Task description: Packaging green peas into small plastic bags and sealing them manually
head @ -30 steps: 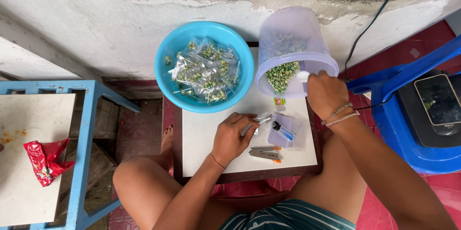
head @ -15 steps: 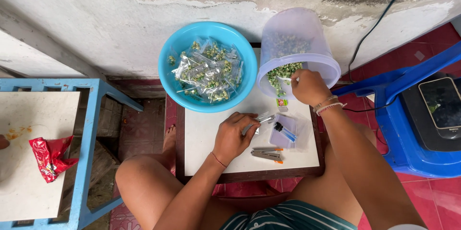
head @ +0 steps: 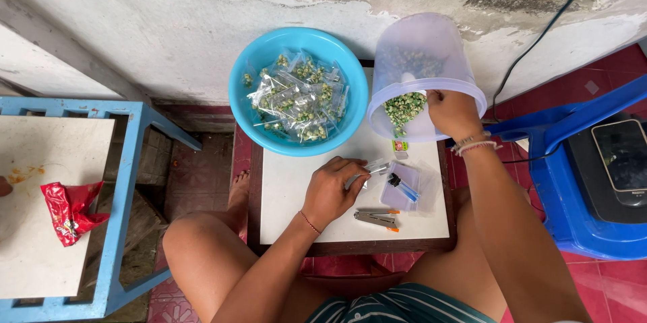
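- The right hand (head: 453, 112) is curled at the mouth of a clear plastic tub (head: 424, 70), which lies tilted on its side at about 1 o'clock on the small white table (head: 296, 208); the fingers dip in among the green snacks (head: 404, 107) heaped at the rim, though whether they have pinched any cannot be told.
- The left hand (head: 330, 191) rests near the table's middle, fingers closed loosely on a small clear bag (head: 374, 168) that sticks out toward 3 o'clock.
- Just at 3 o'clock of that bag lies a stack of empty clear bags (head: 404, 188) with a dark pen-like thing on top.
- A stapler (head: 376, 218) lies at 5 o'clock of the left hand.
- At 11 o'clock sits a blue bowl (head: 246, 104) full of filled packets (head: 296, 97).
- Far out at 9 o'clock, a red wrapper (head: 67, 212) lies on a blue-framed table (head: 128, 181).
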